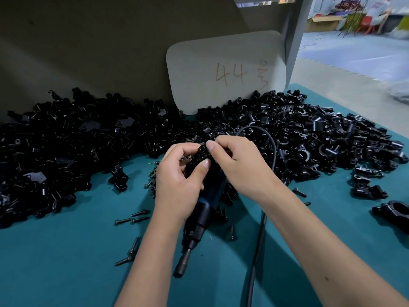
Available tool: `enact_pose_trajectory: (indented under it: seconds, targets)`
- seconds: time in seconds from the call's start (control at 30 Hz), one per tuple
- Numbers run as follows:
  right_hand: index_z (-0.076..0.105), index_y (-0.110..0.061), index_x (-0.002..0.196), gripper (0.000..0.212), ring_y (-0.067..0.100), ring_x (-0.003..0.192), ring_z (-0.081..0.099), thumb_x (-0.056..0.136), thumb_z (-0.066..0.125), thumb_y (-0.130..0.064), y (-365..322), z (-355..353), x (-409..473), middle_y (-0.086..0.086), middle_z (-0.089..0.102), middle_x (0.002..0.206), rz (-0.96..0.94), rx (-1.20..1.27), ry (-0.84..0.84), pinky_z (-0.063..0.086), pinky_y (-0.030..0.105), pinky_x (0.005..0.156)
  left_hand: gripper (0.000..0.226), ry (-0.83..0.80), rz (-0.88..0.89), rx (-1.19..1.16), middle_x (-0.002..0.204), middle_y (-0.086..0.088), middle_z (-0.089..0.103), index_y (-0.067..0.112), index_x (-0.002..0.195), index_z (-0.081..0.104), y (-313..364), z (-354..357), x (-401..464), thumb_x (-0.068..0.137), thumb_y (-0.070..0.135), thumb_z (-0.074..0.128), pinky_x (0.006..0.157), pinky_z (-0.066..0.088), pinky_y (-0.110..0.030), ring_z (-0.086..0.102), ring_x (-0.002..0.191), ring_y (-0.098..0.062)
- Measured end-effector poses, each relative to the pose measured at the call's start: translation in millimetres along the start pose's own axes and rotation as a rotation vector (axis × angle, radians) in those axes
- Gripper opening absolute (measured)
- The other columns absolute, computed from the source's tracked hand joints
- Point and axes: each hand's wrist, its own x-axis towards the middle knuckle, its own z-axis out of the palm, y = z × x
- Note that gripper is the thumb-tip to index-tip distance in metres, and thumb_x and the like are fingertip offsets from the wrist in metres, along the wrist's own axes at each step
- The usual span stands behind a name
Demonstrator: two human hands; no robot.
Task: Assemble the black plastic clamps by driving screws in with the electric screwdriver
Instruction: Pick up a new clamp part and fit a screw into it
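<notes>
- The left hand [179, 173] grips a black clamp [200, 155] just above frame centre, thumb pressed on its near face and fingers curled behind it.
- The right hand [239, 160] pinches at the clamp's top with thumb and forefinger; it looks to be seating a screw, though the screw itself is hidden.
- The screwdriver [199, 220] lies on the teal mat [66, 262] below the hands, tip toward the bottom of the frame, its cable [260, 229] running off the lower edge. Neither hand grips it, so this clamp is probably not yet driven.
- Loose screws [132, 218] lie scattered on the mat at lower centre left.
- A huge pile of parts [66, 140] fills the left and middle of the frame.
- A second heap [321, 134] sits at right; whether those are finished I cannot tell.
- A few clamps [367, 185] lie apart at far right, perhaps assembled ones.
- Judging by the left pile, most of the work remains.
</notes>
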Motion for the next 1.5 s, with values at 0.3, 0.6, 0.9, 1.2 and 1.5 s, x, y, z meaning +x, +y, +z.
enact_pose_trajectory:
  seconds: [0.3,0.6,0.9,1.2,1.5]
  targets:
    - [0.055,-0.018,0.081,0.026,0.015,0.058,0.05,0.107,0.056,-0.025,2.1,-0.5,0.4,-0.001,0.054,0.068,-0.037,0.018,-0.065,0.045,0.032,0.058,0.015,-0.029,-0.222,-0.144,0.073,0.002,0.07,0.015,0.107,0.073,-2.1,-12.2,2.0,0.093,0.011,0.077,0.05,0.05,-0.026,0.058,0.055,-0.015]
    - [0.075,-0.017,0.097,0.015,0.005,0.079,0.065,0.094,0.073,-0.002,9.4,-10.4,2.2,-0.004,0.072,0.086,-0.106,0.211,-0.089,0.053,0.021,0.071,0.04,-0.04,-0.423,-0.475,0.079,0.001,0.068,0.005,0.107,0.074,6.9,-16.8,3.6,0.073,0.025,0.08,0.048,0.047,-0.019,0.059,0.059,-0.01]
    - [0.079,-0.02,0.091,0.009,0.004,0.069,0.064,0.09,0.08,-0.011,12.3,-12.0,2.3,-0.008,0.073,0.079,-0.064,0.247,-0.036,0.051,0.02,0.064,0.041,-0.028,-0.376,-0.416,0.078,-0.002,0.071,0.006,0.109,0.075,9.0,-12.4,2.7,0.07,0.018,0.081,0.05,0.048,-0.018,0.058,0.057,-0.009]
    - [0.052,-0.017,0.073,0.036,0.011,0.078,0.046,0.108,0.053,-0.026,2.7,1.9,0.1,0.005,0.047,0.086,-0.14,-0.093,0.023,0.035,0.018,0.073,0.034,-0.064,-0.399,-0.449,0.082,-0.001,0.072,0.012,0.103,0.077,17.6,-6.0,-0.6,0.07,0.015,0.081,0.053,0.052,-0.02,0.062,0.063,-0.008]
    - [0.053,-0.021,0.075,0.038,0.016,0.078,0.05,0.108,0.048,-0.039,5.6,4.4,-0.8,0.002,0.05,0.082,-0.148,-0.107,0.051,0.039,0.029,0.069,0.036,-0.055,-0.431,-0.513,0.084,0.0,0.075,0.011,0.105,0.077,18.1,-7.6,-0.6,0.069,0.014,0.081,0.058,0.056,-0.02,0.07,0.072,-0.008]
